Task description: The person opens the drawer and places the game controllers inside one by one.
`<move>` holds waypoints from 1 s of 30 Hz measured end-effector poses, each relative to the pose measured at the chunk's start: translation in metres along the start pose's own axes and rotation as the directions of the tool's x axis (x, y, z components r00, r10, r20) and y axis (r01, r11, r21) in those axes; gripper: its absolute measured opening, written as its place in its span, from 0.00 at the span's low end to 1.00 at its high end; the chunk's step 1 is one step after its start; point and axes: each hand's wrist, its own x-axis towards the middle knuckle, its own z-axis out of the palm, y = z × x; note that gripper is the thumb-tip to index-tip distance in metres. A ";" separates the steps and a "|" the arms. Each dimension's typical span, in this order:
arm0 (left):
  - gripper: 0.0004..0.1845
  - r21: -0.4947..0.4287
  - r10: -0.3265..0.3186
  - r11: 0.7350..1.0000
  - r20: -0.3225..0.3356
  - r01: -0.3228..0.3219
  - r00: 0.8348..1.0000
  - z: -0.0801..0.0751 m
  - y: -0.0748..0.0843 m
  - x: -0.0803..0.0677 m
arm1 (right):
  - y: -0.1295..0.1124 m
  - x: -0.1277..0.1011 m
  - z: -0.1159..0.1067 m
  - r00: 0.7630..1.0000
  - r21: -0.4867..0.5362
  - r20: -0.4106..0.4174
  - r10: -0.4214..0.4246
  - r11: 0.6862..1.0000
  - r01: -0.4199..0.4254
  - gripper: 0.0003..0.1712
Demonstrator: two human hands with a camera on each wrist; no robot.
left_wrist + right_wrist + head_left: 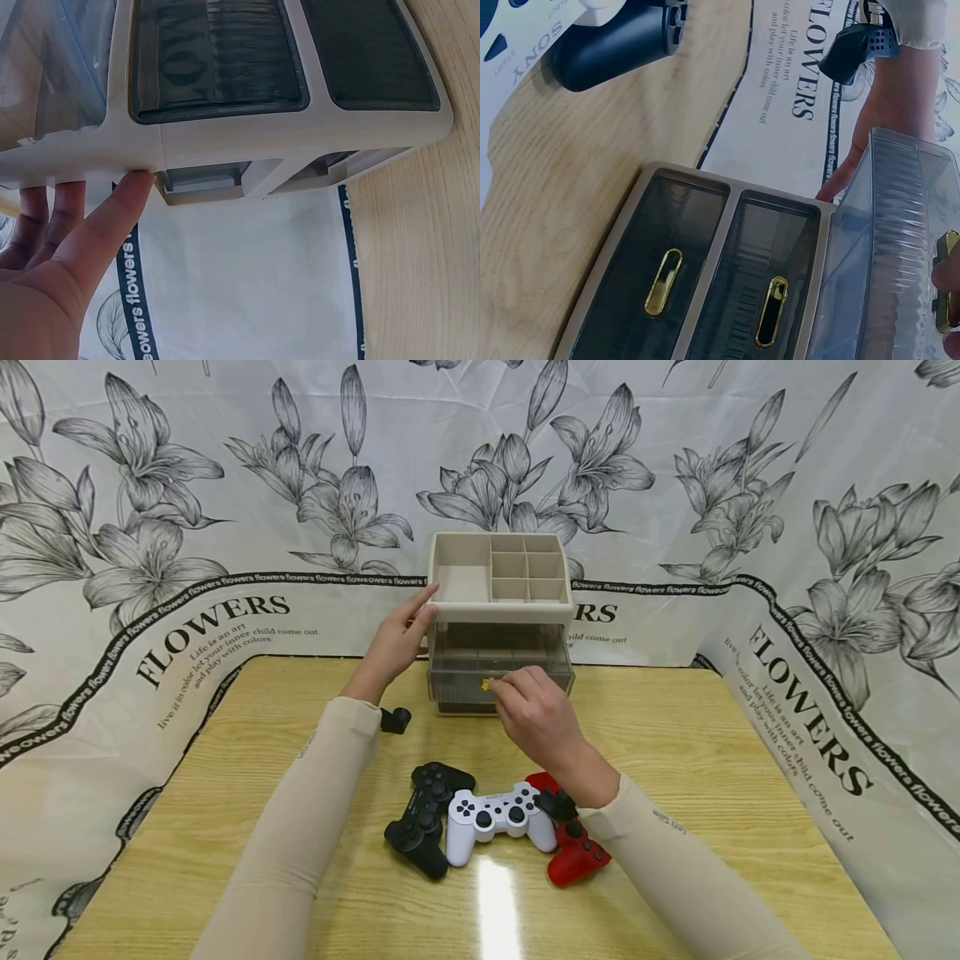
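A beige desk organizer point(498, 602) with an open compartment tray on top stands at the far middle of the table. My left hand point(418, 612) lies flat against its left side, fingers straight; in the left wrist view the thumb point(112, 217) touches the organizer's edge point(285, 139). My right hand point(501, 687) pinches the gold handle point(486, 685) of the smoky clear upper drawer point(498, 664). In the right wrist view that drawer point(900, 247) stands out from the frame, its handle point(946, 289) under my fingertips. Two lower drawers point(705, 255) sit closed.
Three game controllers lie near me on the wooden table point(712, 752): black point(427, 818), white point(498, 814) and red point(573, 852), the red one partly under my right wrist. A flower-print cloth point(825, 610) walls the table on three sides.
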 end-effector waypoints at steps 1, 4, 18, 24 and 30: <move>0.30 -0.001 0.002 1.000 0.000 -0.002 1.000 0.000 0.000 0.000 | 0.000 -0.001 0.000 1.000 0.001 0.001 0.000 1.000 0.000 0.06; 0.30 -0.007 0.000 1.000 0.003 0.000 1.000 0.001 0.000 0.000 | -0.001 -0.002 -0.001 1.000 0.003 0.002 -0.005 1.000 0.005 0.07; 0.29 -0.009 0.010 1.000 -0.003 -0.010 1.000 0.001 -0.001 -0.001 | 0.000 -0.006 -0.002 1.000 0.026 -0.017 -0.014 1.000 0.015 0.06; 0.28 -0.004 0.010 1.000 -0.005 -0.010 1.000 0.001 -0.001 -0.001 | 0.000 -0.007 -0.007 1.000 0.061 -0.004 -0.008 0.998 0.008 0.05; 0.29 0.003 0.011 1.000 -0.015 -0.011 1.000 0.001 -0.002 0.000 | -0.002 -0.012 -0.010 1.000 0.056 -0.006 -0.003 0.998 0.004 0.02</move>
